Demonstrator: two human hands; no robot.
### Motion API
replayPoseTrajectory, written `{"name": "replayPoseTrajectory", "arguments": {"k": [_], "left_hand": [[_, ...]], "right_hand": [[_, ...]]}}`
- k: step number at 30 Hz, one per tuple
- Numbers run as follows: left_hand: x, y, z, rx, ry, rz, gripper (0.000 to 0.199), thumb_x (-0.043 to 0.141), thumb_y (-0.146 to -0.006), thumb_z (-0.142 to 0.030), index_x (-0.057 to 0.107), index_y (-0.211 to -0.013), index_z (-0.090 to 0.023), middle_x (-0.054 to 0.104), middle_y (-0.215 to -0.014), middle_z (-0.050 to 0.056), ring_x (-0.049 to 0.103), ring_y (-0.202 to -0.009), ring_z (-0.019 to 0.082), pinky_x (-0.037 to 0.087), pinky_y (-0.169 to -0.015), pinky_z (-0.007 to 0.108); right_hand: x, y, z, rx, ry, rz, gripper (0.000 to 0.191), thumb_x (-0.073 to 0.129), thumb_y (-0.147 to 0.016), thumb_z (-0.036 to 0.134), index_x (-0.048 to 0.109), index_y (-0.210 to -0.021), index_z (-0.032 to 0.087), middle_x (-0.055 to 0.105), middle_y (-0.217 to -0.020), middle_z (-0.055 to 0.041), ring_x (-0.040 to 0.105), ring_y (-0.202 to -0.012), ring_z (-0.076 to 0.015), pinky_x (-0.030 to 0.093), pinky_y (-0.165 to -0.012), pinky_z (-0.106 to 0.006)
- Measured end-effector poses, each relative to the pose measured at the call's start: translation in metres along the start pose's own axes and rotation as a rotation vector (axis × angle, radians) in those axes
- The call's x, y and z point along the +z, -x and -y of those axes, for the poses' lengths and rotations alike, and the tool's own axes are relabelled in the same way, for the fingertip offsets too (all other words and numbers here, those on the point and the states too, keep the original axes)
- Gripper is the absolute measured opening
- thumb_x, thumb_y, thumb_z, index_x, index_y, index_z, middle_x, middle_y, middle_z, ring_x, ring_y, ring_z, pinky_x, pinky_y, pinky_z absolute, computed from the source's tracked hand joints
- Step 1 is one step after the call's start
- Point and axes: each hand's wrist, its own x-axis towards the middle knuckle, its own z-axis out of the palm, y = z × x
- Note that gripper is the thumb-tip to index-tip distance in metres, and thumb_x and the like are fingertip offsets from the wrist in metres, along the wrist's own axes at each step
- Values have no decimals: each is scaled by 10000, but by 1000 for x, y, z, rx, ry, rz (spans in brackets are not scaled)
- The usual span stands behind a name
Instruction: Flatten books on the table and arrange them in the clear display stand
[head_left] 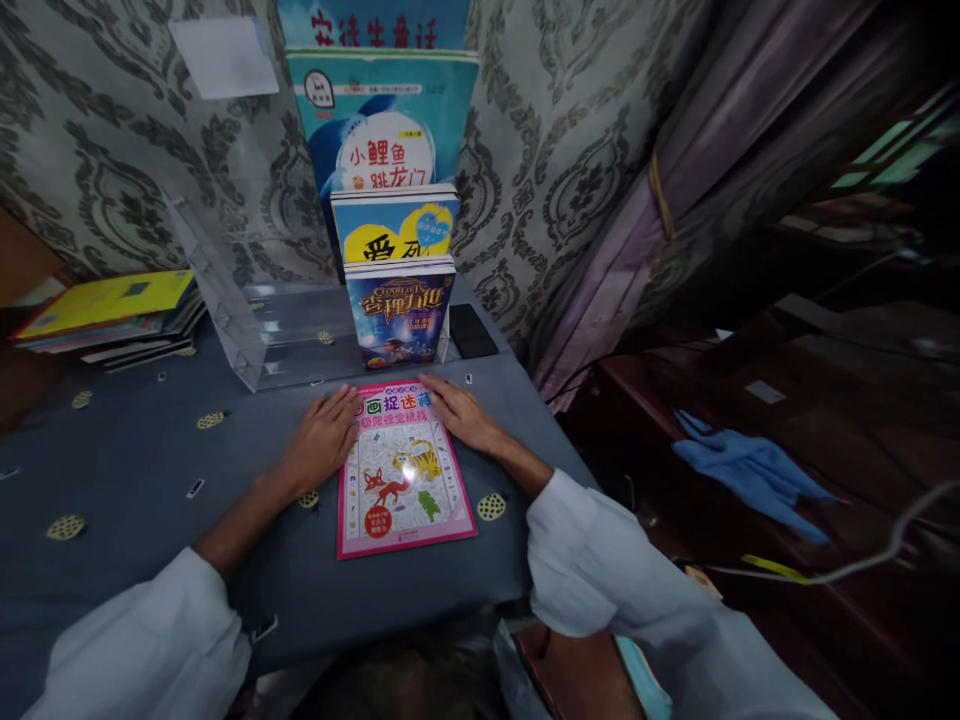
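Pink book [409,480] lay flat on the table [315,585]. Left hand [322,435] rested at its 10 o'clock edge, right hand [461,415] at its 1 o'clock corner. Both relaxed, fingers extended, nothing clenched; probably steadying it. Clear rack [225,300] stood from 11 to 12, upright books [401,305] tiered at 12, presumably so covers showed. Book pile [112,310] at 10, phone [474,332] at 1.

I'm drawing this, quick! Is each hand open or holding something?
Left hand: open, resting at the upper left edge of the pink book.
Right hand: open, resting at its upper right corner.
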Motion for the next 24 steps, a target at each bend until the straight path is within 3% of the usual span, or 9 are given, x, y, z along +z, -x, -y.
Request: {"name": "replayPoseTrajectory", "arguments": {"k": [4, 9, 17, 24], "left_hand": [[-2, -3, 5, 54, 3, 64, 585, 236, -1067, -456, 460, -1501, -134, 456, -1576, 141, 388, -1491, 258, 314, -1228, 497], [-1, -14, -1, 153, 1, 168, 707, 210, -1049, -608, 324, -1582, -159, 298, -1655, 147, 258, -1547, 261, 251, -1250, 494], [-2, -45, -26, 367, 31, 323, 790, 199, -1026, -674, 133, -1634, -174, 193, -1684, 137, 156, -1573, 240, 111, -1271, 454], [-3, -53, -54, 524, 81, 341, 738, 218, -1034, -654, 189, -1623, -209, 229, -1679, 122, 147, -1577, 236, 1, -1265, 513]], "right_hand": [[-1, -1, -2, 8, -57, -19, 502, 355, -1053, 451, 483, -1503, 269, 560, -1512, -71, 528, -1394, -263, 362, -1205, -543], [-2, -3, -3, 33, -148, -6, 530, 351, -1051, 486, 469, -1507, 242, 577, -1493, -91, 542, -1380, -258, 406, -1181, -513], [-6, -6, -3, 35, -200, 24, 606, 320, -1042, 562, 442, -1522, 211, 565, -1501, -114, 538, -1386, -248, 409, -1184, -478], [-5, -8, -5, 14, -199, 14, 614, 320, -1044, 564, 456, -1512, 190, 572, -1491, -135, 541, -1382, -258, 419, -1174, -482]]}}
